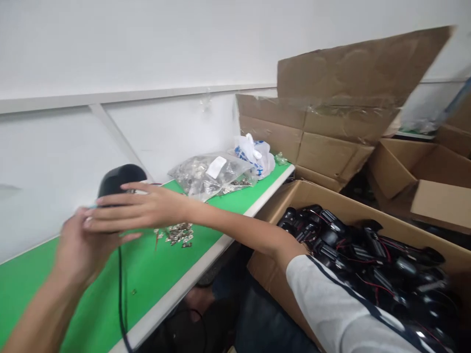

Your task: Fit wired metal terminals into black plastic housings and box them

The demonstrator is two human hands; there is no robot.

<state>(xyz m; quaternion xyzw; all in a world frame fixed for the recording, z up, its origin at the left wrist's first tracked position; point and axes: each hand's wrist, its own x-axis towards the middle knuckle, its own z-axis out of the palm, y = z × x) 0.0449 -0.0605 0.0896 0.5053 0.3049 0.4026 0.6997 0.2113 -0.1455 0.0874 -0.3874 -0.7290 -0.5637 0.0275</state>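
1. Head view, clock face centred on the middle: the left hand [79,245], between 8 and 9 o'clock, points its thumb toward 3; its fingers are largely covered, so I cannot tell how far they are bent or what they grip.
2. The right hand [147,208] reaches across toward 9 o'clock, fingers nearly straight and slightly parted, tips overlapping the left hand. Its underside is hidden; I cannot tell if it holds anything.
3. A black rounded object [123,177] sits at 9 o'clock, just behind the right hand; contact is unclear. A black cord [120,289] hangs below the hands toward 7.
4. On the green table [158,277], small metal pieces [180,234] lie heaped between 7 and 8 o'clock.
5. Near the centre, a clear plastic bag [196,169] contains small pieces and shows a white label [216,167].
6. Just beyond, toward 1 o'clock, stands a white-and-blue bag [263,159], contents hidden.
7. At 4 o'clock, an open cardboard box [349,211] holds many black parts [331,240] with red wires.
8. Another open box [445,203] is at 3 o'clock.
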